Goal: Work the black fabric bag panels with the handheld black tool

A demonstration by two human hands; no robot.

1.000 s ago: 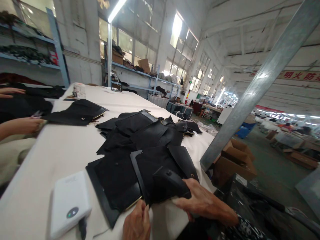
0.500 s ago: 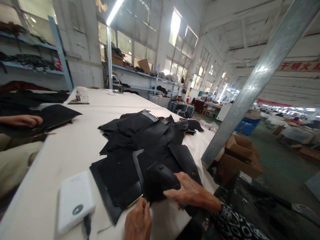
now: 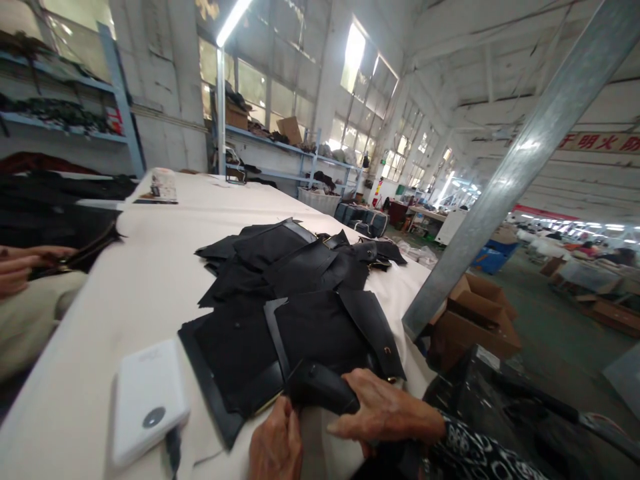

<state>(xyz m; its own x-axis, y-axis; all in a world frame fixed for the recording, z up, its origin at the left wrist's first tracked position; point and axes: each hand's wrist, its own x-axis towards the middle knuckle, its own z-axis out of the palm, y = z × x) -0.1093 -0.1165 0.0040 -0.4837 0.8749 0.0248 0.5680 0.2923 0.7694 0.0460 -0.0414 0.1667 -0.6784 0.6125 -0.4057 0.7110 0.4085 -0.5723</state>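
My right hand (image 3: 387,410) is wrapped round a black handheld tool (image 3: 323,387) with a rounded body; its exact kind does not show. The tool's front end is close to my left fingertips. My left hand (image 3: 277,440) is closed in a pinch at the near edge of a black fabric bag piece (image 3: 240,363), where a gold-coloured zipper strip (image 3: 267,403) runs. This piece has smooth leather-like trim and lies flat on the white table (image 3: 150,280). Behind it are several similar black pieces (image 3: 300,260) in a loose pile.
A white power bank (image 3: 150,400) with a black cable lies to the left. At the far left, a co-worker's hands (image 3: 30,263) hold another black piece (image 3: 65,223). A slanted metal post (image 3: 495,180) and cardboard boxes (image 3: 480,313) stand by the table's right side.
My right hand has brought the black tool down, closer to my left fingers, which stay in place. The co-worker's hands and black piece have shifted left and toward the co-worker's lap.
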